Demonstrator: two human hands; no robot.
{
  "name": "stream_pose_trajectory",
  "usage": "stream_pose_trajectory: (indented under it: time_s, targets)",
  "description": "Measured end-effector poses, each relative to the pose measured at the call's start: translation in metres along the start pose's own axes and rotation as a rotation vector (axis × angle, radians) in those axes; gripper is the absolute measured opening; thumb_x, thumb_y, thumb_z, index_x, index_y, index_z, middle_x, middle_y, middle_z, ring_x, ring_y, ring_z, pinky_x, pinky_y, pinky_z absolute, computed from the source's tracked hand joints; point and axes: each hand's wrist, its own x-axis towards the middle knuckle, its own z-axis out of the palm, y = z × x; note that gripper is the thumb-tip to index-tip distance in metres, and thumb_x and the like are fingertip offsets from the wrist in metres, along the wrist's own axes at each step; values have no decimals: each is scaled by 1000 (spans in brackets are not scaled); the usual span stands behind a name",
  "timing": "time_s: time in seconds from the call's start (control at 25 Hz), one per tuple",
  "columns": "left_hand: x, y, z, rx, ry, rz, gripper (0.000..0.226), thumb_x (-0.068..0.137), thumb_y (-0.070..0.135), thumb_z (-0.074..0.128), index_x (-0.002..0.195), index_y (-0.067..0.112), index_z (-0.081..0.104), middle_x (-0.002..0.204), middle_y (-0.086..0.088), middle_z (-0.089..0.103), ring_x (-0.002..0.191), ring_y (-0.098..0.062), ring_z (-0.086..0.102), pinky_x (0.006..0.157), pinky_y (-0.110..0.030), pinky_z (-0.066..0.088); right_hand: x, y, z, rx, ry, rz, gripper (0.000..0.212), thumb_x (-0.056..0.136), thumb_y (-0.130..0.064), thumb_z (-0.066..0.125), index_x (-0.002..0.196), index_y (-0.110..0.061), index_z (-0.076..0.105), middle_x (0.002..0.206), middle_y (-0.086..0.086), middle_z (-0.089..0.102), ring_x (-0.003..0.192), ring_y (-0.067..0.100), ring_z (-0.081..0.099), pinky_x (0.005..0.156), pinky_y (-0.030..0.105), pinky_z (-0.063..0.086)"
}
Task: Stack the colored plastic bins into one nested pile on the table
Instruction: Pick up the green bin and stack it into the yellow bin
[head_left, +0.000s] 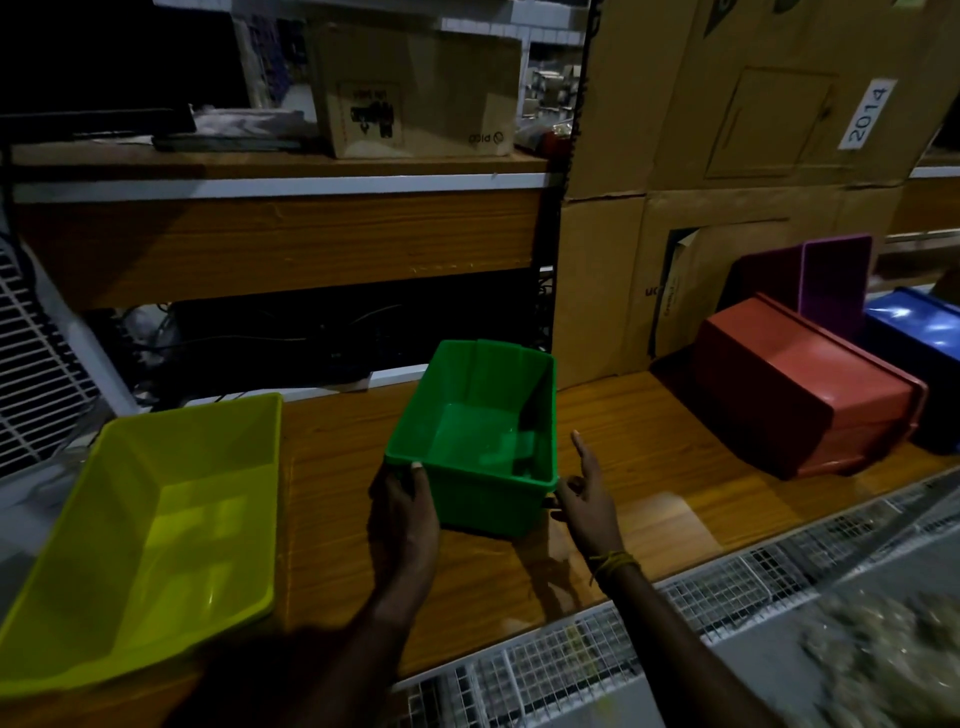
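The left hand grips the near left corner of the green bin, thumb hooked over the rim and fingers wrapped below it. The right hand sits at the near right corner with its forefinger pointing up and away; the other fingers are curled near the bin's wall, but in this dim light I cannot tell whether they actually grip it. The 2-handed, corner-to-corner hold is judged to keep the bin level for a lift or slide.

The green bin stands upright, open side up, in the middle of the wooden table. The yellow-green bin, wider and shallower, lies open side up well to its left, overhanging the near edge; it looks like the probable base of the pile. At the far right, the red bin lies tipped over, base toward the camera. The purple bin stands on edge behind it and the blue bin sits just beside it. None of the 5 bins is nested yet.

The table top is brown wood-grain laminate. White wire mesh runs along its near side. Large cardboard cartons back the right half, 1 labelled 2014. A wooden shelf carrying a small carton spans the left. Lighting is poor throughout.
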Motion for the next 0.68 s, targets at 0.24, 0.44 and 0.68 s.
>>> stream_pose_trajectory:
  time_s: [0.24, 0.44, 0.68]
  targets:
    - [-18, 0, 15, 90, -43, -29, 92, 69, 76, 48, 143, 32, 17, 138, -12, 47, 116, -39, 54, 91, -55, 49, -6, 6, 12, -415, -194, -252, 48, 94, -25, 58, 123, -60, 44, 132, 3, 49, 112, 19, 59, 79, 31, 57]
    - [-10, 5, 10, 125, -85, -26, 74, 72, 58, 58, 134, 30, 29, 115, -5, 57, 94, -35, 62, 80, -51, 55, 1, 0, 16, -723, -111, -390, 33, 82, -31, 73, 113, -37, 63, 158, 5, 20, 141, 17, 21, 101, 34, 42]
    - [12, 17, -30, 111, -58, -36, 28, 92, 26, 58, 118, 23, 64, 89, 4, 66, 71, -18, 64, 64, -36, 56, 24, -9, 2, -835, -22, -299, 28, 85, -32, 69, 112, -27, 68, 123, 8, 57, 123, 30, 47, 98, 46, 46]
